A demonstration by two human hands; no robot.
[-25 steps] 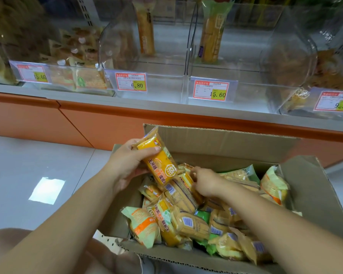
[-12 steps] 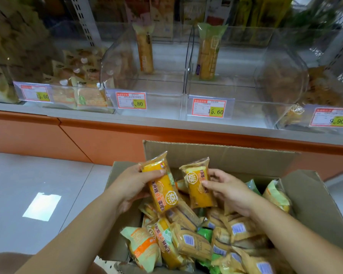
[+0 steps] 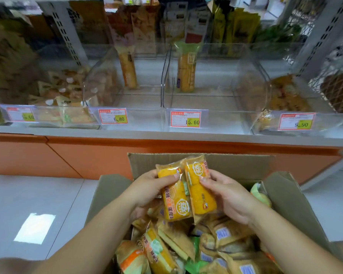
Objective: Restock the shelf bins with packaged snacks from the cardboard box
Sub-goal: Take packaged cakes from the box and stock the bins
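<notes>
Yellow wrappers, one per hand, and that's about all the progress I can see. The left hand (image 3: pixel 149 189) grips a snack packet (image 3: pixel 174 200), fingers (image 3: pixel 171 177) curled round it with the thumb across the front. The right hand (image 3: pixel 228 194) pinches a second packet (image 3: pixel 201 192) the same way. The two packs touch side by side, just above the cardboard box (image 3: pixel 236 165).

The box looks heaped with wrapped snacks, so I'd say this is near the start. On the shelf (image 3: pixel 166 135), the bin tagged 6.80 (image 3: pixel 145 117) and the bin tagged 15.60 (image 3: pixel 222 119) each show only a single packet standing upright at the back, bare floor otherwise. The bins further left and right have stock in them. Which bin these two belong in, can't tell from here.
</notes>
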